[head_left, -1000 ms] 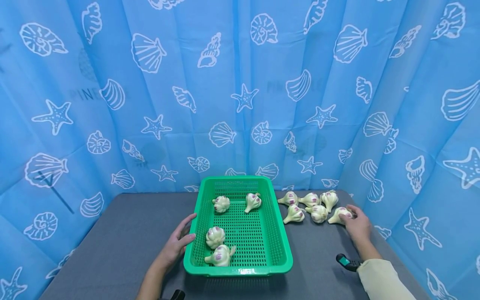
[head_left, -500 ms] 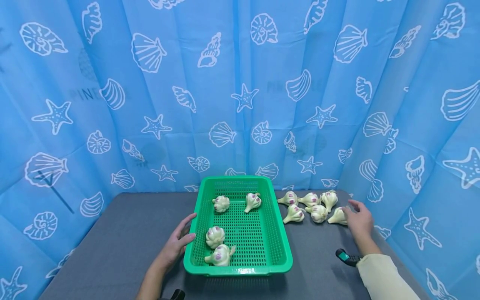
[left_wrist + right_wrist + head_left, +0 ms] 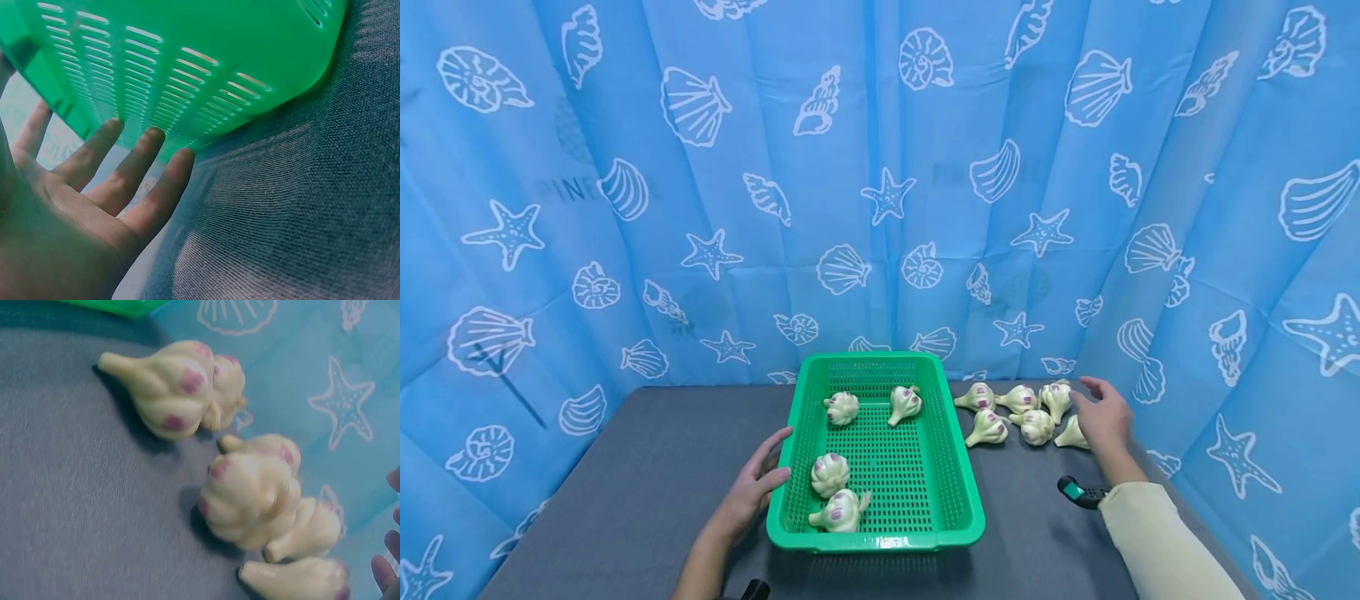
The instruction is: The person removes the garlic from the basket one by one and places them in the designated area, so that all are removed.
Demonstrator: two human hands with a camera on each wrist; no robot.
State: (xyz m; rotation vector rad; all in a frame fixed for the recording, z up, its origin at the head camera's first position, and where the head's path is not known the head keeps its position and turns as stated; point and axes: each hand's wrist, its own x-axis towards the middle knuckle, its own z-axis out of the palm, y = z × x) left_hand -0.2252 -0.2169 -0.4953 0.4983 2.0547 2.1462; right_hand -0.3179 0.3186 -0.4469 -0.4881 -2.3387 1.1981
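My left hand (image 3: 747,492) rests against the left side of a green plastic basket (image 3: 966,492). In the left wrist view its fingers (image 3: 134,169) are spread and nearly straight, their tips at the slotted wall. My right hand (image 3: 1105,417) hovers at the right end of a group of garlic bulbs, relaxed, holding nothing. Nearest to it are a garlic bulb (image 3: 1056,402) at the back and another garlic bulb (image 3: 1072,433), partly hidden behind the hand. In the right wrist view, only its fingertips (image 3: 382,572) show at the right edge, apart from the garlic.
Several garlic bulbs lie in the basket, one garlic bulb (image 3: 837,511) near its front-left corner. More garlic, including a bulb (image 3: 987,427), lies right of the basket on the grey cloth-covered table (image 3: 647,483). A blue shell-print curtain (image 3: 887,292) hangs behind.
My right hand has drawn off the rightmost garlic bulb and moved back and left toward the bulb behind it. The left hand and basket have stayed in place.
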